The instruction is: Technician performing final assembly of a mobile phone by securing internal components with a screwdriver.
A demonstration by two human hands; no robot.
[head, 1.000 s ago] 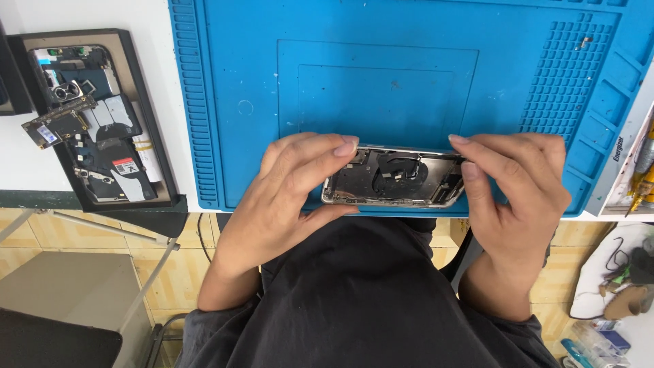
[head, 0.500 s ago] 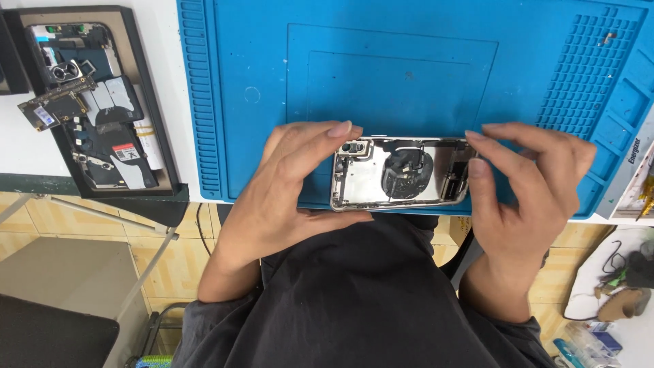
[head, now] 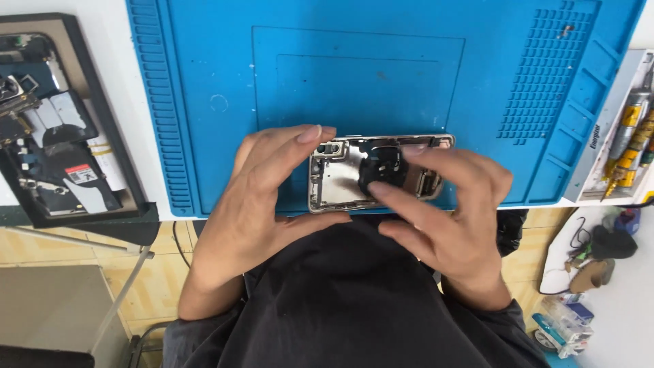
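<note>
Left hand [head: 262, 197]: recorded as curled in an open C, the fingers laid along the far long edge and the thumb set against the near long edge of a silver metal phone frame with its back removed [head: 340, 182]. The frame's left end was gripped between them.

Right hand [head: 446, 211]: recorded as half open, fingers spread and bent. Its fingertips [head: 377, 189] were laid on a round black coil part [head: 381, 169] seated at the middle of the frame; whether the part was pinched or merely touched could not be told. The right end of the frame was covered by this hand.

Phone frame: held flat and open side up at the near edge of a large blue silicone work mat [head: 381, 68], just above the person's dark-clothed lap. Its long axis was laid left to right, parallel to the mat's near edge. The camera cutout end was pointed to the left, under the left fingertips.

Surroundings: a black rectangular tray of dismantled phone parts [head: 61, 136] was noted on the white bench, well to the left of the mat. A white side tray holding yellow-handled tools [head: 630, 129] was noted beside the mat's right edge. A clutter of small items [head: 586, 266] was seen lower right.
</note>
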